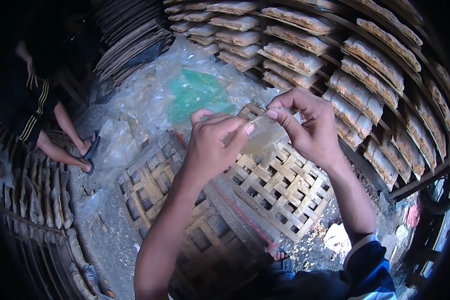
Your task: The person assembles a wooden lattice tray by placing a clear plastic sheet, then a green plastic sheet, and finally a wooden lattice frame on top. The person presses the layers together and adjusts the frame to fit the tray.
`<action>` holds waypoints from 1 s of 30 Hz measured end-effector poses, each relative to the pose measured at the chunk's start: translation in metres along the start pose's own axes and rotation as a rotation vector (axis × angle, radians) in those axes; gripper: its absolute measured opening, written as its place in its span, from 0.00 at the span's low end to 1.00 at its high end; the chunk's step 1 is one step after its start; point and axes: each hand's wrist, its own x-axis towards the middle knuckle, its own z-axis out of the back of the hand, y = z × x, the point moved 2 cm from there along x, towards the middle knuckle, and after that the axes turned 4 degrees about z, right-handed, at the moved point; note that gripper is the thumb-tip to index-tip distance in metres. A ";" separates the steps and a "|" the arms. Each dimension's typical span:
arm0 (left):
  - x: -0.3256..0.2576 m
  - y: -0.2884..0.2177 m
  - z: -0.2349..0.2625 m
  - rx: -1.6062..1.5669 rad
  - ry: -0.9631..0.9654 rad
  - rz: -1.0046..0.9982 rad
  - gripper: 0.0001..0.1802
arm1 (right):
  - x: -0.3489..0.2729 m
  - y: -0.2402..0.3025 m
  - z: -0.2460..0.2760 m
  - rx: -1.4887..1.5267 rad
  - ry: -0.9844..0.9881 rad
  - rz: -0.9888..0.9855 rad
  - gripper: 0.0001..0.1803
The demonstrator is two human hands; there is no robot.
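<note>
My left hand (215,137) pinches one part of the edge of a thin clear plastic sheet or bag (266,142), thumb against fingers. A short way to the right, my right hand (307,125) grips the same edge between thumb and forefinger. Between them the edge runs taut and slopes up to the right, while the rest of the plastic hangs down. Below it lies a woven bamboo panel (292,192) in a wooden frame. Another woven panel (152,182) sits to the left, partly behind my left forearm.
Racks at the right and back hold many pale, brownish slabs (297,56) on boards. Crumpled clear plastic (130,100) and green plastic (197,95) lie ahead. Another person (60,130) in dark shorts and sandals stands at the left, near upright wrapped slabs (40,195).
</note>
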 end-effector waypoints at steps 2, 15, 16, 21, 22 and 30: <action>0.001 0.004 0.000 0.020 -0.017 -0.004 0.08 | 0.002 0.002 0.002 0.002 -0.017 -0.008 0.06; 0.008 0.017 0.004 0.132 0.022 -0.012 0.08 | -0.007 -0.009 0.015 -0.026 -0.153 -0.084 0.06; 0.009 0.023 0.007 0.145 0.032 -0.014 0.08 | -0.008 -0.010 0.019 0.007 -0.164 -0.105 0.07; 0.010 0.038 0.016 0.184 0.096 0.016 0.08 | -0.012 -0.018 0.031 0.162 -0.217 -0.153 0.07; 0.009 0.043 0.012 0.180 0.105 0.029 0.08 | -0.013 -0.018 0.035 0.183 -0.242 -0.159 0.08; 0.009 0.058 0.001 0.078 -0.058 0.036 0.08 | -0.027 -0.043 0.085 0.113 -0.265 -0.188 0.08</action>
